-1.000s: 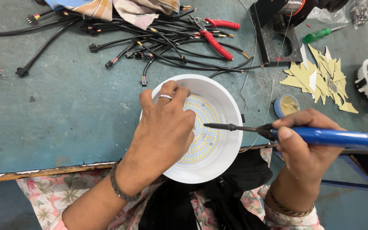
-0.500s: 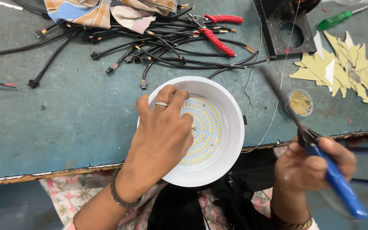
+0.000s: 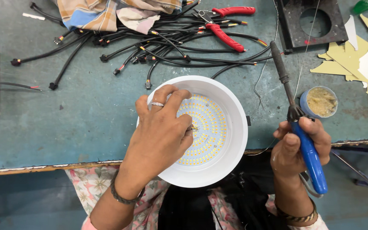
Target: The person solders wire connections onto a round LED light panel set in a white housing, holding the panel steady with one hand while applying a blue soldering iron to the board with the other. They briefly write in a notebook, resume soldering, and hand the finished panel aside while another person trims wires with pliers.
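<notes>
Blue-handled soldering iron (image 3: pixel 297 123) upright in right hand (image 3: pixel 299 147)

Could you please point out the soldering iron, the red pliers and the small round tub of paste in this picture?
soldering iron (image 3: pixel 306 154), head view, on its blue handle.
red pliers (image 3: pixel 226 37), head view, on the nearer red handle.
tub of paste (image 3: pixel 320 101), head view, on the yellowish paste inside.
</notes>
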`<move>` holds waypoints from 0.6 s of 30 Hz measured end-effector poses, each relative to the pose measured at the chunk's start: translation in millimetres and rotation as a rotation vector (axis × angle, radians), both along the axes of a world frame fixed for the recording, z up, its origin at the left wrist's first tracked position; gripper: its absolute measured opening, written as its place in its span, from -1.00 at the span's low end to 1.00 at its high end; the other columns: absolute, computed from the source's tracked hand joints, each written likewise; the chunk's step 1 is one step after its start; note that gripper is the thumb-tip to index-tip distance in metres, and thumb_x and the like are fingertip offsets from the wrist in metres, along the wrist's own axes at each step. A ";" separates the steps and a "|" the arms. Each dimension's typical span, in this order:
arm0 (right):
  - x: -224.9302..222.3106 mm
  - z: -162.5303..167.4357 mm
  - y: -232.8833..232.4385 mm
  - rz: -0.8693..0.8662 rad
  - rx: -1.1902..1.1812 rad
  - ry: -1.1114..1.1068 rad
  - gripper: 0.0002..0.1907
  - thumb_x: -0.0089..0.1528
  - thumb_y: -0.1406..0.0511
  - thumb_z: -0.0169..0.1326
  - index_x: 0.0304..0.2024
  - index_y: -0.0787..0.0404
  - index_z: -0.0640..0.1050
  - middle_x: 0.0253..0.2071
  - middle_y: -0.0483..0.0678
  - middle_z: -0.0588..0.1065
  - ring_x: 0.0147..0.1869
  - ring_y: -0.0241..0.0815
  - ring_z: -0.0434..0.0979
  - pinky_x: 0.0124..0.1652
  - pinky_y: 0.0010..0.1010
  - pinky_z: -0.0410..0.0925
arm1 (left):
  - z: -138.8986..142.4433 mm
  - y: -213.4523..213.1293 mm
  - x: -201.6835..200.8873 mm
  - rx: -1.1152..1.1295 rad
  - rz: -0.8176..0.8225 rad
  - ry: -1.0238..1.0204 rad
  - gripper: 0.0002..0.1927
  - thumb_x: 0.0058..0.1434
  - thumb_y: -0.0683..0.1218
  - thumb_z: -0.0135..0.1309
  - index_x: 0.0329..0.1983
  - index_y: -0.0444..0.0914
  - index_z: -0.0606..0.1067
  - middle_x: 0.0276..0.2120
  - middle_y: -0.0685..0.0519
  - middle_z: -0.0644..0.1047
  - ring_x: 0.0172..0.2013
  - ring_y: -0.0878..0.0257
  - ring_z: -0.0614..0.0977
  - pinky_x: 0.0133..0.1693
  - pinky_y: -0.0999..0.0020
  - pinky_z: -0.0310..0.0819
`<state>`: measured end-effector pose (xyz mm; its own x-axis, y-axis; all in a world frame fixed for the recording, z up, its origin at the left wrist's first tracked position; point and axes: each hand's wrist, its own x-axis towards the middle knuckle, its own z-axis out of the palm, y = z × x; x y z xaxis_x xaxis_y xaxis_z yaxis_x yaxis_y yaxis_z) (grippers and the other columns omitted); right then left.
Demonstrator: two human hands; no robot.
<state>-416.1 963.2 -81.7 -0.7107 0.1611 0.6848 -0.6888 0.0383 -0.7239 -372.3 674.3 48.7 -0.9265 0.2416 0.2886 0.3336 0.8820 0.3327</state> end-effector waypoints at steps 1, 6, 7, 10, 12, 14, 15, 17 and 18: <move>-0.3 0.3 1.5 0.002 0.002 -0.002 -0.58 0.45 0.11 0.22 0.16 0.24 0.45 -0.16 0.00 0.44 -0.26 -0.27 0.56 -0.39 -0.57 0.45 | 0.5 1.8 -1.1 -0.003 0.002 0.000 -0.86 -0.05 -0.09 0.24 -0.53 -0.28 0.60 0.16 -0.09 0.45 0.27 -0.07 0.30 0.09 -0.22 0.06; -4.0 1.2 6.2 -0.015 0.014 -0.020 -0.57 0.47 0.12 0.21 0.19 0.27 0.44 -0.17 0.00 0.45 -0.27 -0.27 0.56 -0.38 -0.57 0.46 | -4.8 5.4 0.6 -0.019 0.009 -0.009 -0.87 -0.06 -0.09 0.25 -0.55 -0.27 0.60 0.16 -0.10 0.45 0.27 -0.10 0.30 0.12 -0.23 0.05; -4.5 0.9 6.9 -0.019 0.010 -0.025 -0.57 0.48 0.12 0.21 0.19 0.28 0.44 -0.17 0.01 0.46 -0.27 -0.26 0.56 -0.38 -0.57 0.46 | -5.6 4.6 1.9 0.042 -0.006 0.017 -0.89 -0.04 -0.10 0.24 -0.49 -0.25 0.61 0.16 -0.10 0.44 0.29 -0.11 0.29 0.16 -0.21 0.07; -4.4 -1.2 9.5 -0.023 -0.011 -0.038 -0.57 0.49 0.13 0.22 0.19 0.29 0.43 -0.16 0.03 0.47 -0.28 -0.26 0.55 -0.35 -0.55 0.45 | -1.9 -2.5 5.4 0.178 0.010 0.124 -0.81 0.03 -0.11 0.22 -0.27 -0.24 0.63 0.18 -0.13 0.43 0.30 -0.17 0.32 0.26 -0.14 0.15; -2.5 -4.1 12.4 -0.018 -0.026 -0.059 -0.57 0.49 0.14 0.22 0.20 0.30 0.43 -0.18 0.04 0.49 -0.29 -0.27 0.54 -0.35 -0.56 0.44 | 3.5 -10.0 4.3 0.203 0.103 0.233 -0.67 0.12 -0.10 0.22 -0.04 -0.30 0.62 0.20 -0.18 0.42 0.28 -0.21 0.39 0.28 -0.11 0.26; -1.0 -8.8 17.8 -0.028 -0.043 -0.073 -0.56 0.49 0.14 0.23 0.20 0.31 0.43 -0.19 0.04 0.50 -0.27 -0.26 0.55 -0.33 -0.55 0.44 | 6.1 -18.7 0.3 0.238 0.288 0.128 -0.59 0.20 -0.04 0.23 0.07 -0.33 0.55 0.05 -0.21 0.51 0.05 -0.23 0.52 0.03 -0.06 0.38; -1.2 -12.1 21.7 -0.036 -0.055 -0.068 -0.56 0.49 0.14 0.23 0.19 0.31 0.43 -0.18 0.03 0.49 -0.23 -0.25 0.56 -0.32 -0.54 0.45 | 5.0 -23.3 -1.0 0.254 0.388 0.078 -0.54 0.23 -0.01 0.24 0.12 -0.34 0.52 -0.03 -0.23 0.56 -0.07 -0.23 0.59 -0.10 -0.03 0.45; -3.7 -21.6 32.3 -0.018 -0.089 -0.096 -0.58 0.52 0.17 0.20 0.23 0.32 0.40 -0.13 0.01 0.46 -0.14 -0.23 0.56 -0.25 -0.51 0.48 | -5.9 -32.3 -5.3 0.371 0.216 0.001 -0.70 0.35 -0.04 0.15 0.02 -0.34 0.55 -0.15 -0.26 0.58 -0.14 -0.24 0.61 -0.19 0.02 0.49; -4.8 -27.4 39.5 0.009 -0.113 -0.131 -0.59 0.56 0.20 0.18 0.27 0.33 0.37 -0.09 -0.01 0.44 -0.08 -0.23 0.55 -0.19 -0.48 0.49 | -13.7 -40.2 -3.3 0.422 0.143 -0.031 -0.76 0.40 -0.05 0.11 -0.04 -0.33 0.56 -0.22 -0.27 0.59 -0.17 -0.25 0.62 -0.23 0.04 0.52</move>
<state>-420.9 1002.7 -109.1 -0.7945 0.2248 0.5642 -0.5883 -0.0539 -0.8069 -375.6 634.1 35.1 -0.9517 -0.0222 0.3061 0.2027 0.7035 0.6812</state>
